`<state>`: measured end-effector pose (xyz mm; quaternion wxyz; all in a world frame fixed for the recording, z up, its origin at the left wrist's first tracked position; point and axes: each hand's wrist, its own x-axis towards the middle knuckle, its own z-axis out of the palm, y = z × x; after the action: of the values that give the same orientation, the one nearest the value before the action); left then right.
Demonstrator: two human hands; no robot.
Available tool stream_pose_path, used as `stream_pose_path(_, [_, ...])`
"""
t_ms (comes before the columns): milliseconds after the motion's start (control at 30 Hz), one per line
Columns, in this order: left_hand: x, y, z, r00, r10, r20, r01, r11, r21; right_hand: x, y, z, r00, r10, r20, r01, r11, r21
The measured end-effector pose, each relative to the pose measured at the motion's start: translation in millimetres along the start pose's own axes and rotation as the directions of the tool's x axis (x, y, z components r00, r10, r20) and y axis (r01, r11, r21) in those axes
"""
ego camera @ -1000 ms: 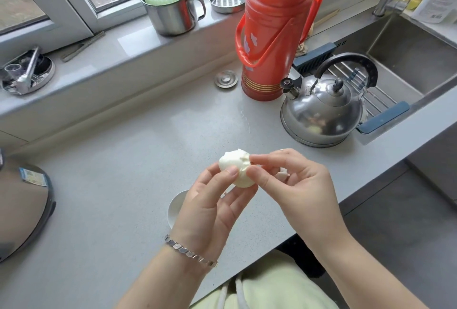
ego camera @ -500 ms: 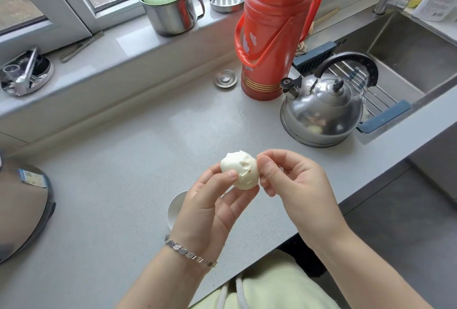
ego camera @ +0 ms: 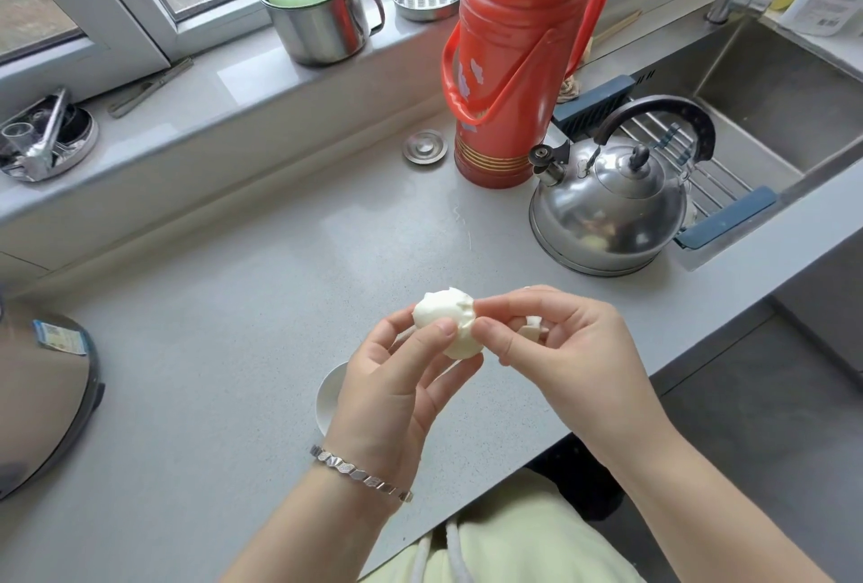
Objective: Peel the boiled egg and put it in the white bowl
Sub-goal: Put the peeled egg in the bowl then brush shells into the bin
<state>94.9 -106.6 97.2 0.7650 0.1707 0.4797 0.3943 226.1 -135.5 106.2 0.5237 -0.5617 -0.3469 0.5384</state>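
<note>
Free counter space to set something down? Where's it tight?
Biggest bare patch: counter between the brown lid at left, the sill and the white bowl. Smaller strip between egg and kettle. Tight: red thermos, kettle, drain plug cluster near the sink.

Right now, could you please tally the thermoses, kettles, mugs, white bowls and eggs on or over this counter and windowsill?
red thermos: 1
steel kettle: 1
steel mug: 1
white bowl: 1, partly hidden by the left hand
egg: 1, held in the left hand, pinched by the right hand
Total: 5
</note>
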Motion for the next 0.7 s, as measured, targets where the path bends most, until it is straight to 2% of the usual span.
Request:
stream_pose_path(200, [-1.8, 0.7, 1.7, 1.0, 0.015, -0.026, -0.013, 0.998, 0.057, 2.6, 4.4, -0.6, 0.998, -0.058, 0.014, 0.059, 0.991, -0.117])
stream_pose_path(700, [-7.7, -0.6, 2.1, 0.995, -0.083, 0.049, 0.087, 0.992, -0.093, -4.2, 4.1, 6.5, 0.982, -0.189, -0.014, 0.185, 0.973, -0.136])
